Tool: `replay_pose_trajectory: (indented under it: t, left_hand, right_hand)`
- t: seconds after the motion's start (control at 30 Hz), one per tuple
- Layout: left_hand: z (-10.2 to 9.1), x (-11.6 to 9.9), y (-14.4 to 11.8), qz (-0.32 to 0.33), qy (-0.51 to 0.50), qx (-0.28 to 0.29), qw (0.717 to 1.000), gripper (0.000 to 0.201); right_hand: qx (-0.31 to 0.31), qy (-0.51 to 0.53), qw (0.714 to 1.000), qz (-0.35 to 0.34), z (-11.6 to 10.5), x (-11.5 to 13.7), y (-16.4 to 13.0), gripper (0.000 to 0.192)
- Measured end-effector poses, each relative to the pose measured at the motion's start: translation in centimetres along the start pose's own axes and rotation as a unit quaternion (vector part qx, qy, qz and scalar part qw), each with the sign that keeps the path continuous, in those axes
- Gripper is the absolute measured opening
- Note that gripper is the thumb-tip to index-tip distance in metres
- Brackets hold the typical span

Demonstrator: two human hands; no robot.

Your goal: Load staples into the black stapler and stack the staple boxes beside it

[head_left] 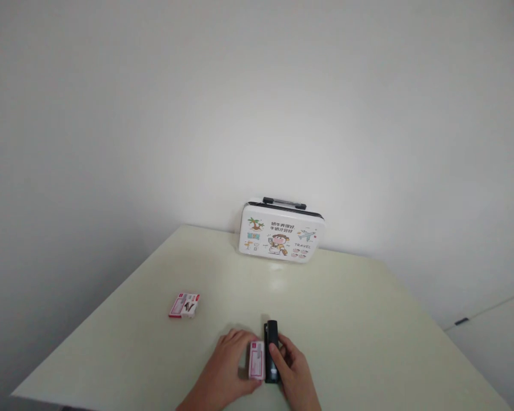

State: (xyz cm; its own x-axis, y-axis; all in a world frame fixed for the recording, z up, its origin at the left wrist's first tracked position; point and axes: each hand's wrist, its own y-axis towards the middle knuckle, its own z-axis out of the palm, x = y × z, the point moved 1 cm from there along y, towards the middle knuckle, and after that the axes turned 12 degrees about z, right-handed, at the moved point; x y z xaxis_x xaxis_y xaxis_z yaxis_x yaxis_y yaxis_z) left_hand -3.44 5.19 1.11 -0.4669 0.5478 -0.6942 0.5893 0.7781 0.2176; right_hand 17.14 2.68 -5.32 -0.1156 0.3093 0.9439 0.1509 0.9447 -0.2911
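Left hand (231, 365) pinches the small pink box (257, 359) upright on the table (368, 319), right hand (293, 371) wraps the black stapler (272, 351) just beyond its fingertips, pressed side by side, seemingly for steadiness.

A plain room: bare white wall (257, 103), pale table (346, 319), printed travel case (281, 234).

Black stapler (272, 351), pink-and-white box (256, 360), red-and-white box (184, 305), white case (281, 235) with colourful cartoon travel prints and black handle, pale green table (360, 319), white wall
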Motion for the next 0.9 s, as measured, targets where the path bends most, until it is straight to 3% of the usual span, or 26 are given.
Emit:
replay_pose_trajectory:
  t: [0.13, 0.23, 0.3, 0.37, 0.4, 0.5, 0.57, 0.67, 0.8, 0.9]
  left_hand:
    - [2.2, -1.3, 1.2, 0.018, 0.009, 0.02, 1.0, 0.054]
    - [2.4, -0.1, 0.8, 0.042, 0.019, 0.013, 0.999, 0.076]
    - [0.8, 2.0, 0.3, 0.043, 0.049, -0.05, 0.997, 0.074]
    - [-2.2, 5.1, -0.3, 0.004, 0.093, -0.154, 0.984, 0.044]
    - [-4.0, 6.8, -0.6, -0.021, 0.105, -0.189, 0.976, 0.041]
    - [-8.9, 11.7, -2.0, -0.104, 0.139, -0.265, 0.949, 0.053]
    - [-10.5, 13.9, -3.2, -0.13, 0.146, -0.262, 0.945, 0.051]
    - [-10.4, 15.1, -5.7, -0.135, 0.169, -0.219, 0.951, 0.047]
    - [-8.2, 14.0, -8.3, -0.141, 0.216, -0.151, 0.954, 0.054]
    - [-6.0, 11.8, -8.4, -0.118, 0.174, -0.091, 0.973, 0.037]
  right_hand:
    - [-0.004, -0.004, 1.0, -0.006, 0.0, 0.1, -0.4, 0.062]
    - [-0.003, -0.007, 1.0, -0.008, 0.0, 0.0, -0.6, 0.062]
    - [-0.008, -0.004, 1.0, -0.005, 0.1, -0.1, -0.6, 0.064]
    - [-0.013, 0.0, 1.0, -0.001, 0.1, -0.2, -0.5, 0.066]
    - [-0.013, 0.002, 1.0, -0.001, 0.1, -0.2, -0.5, 0.068]
    - [-0.007, -0.002, 1.0, -0.005, 0.0, 0.2, -0.7, 0.068]
    - [-0.004, -0.01, 1.0, -0.007, -0.1, 0.4, -0.8, 0.067]
    - [0.002, -0.012, 1.0, 0.001, -0.4, 0.4, -0.8, 0.068]
    - [0.01, 0.0, 1.0, 0.005, -0.3, -0.2, -0.6, 0.069]
    - [0.001, 0.014, 1.0, 0.006, -0.1, -0.2, -0.5, 0.071]
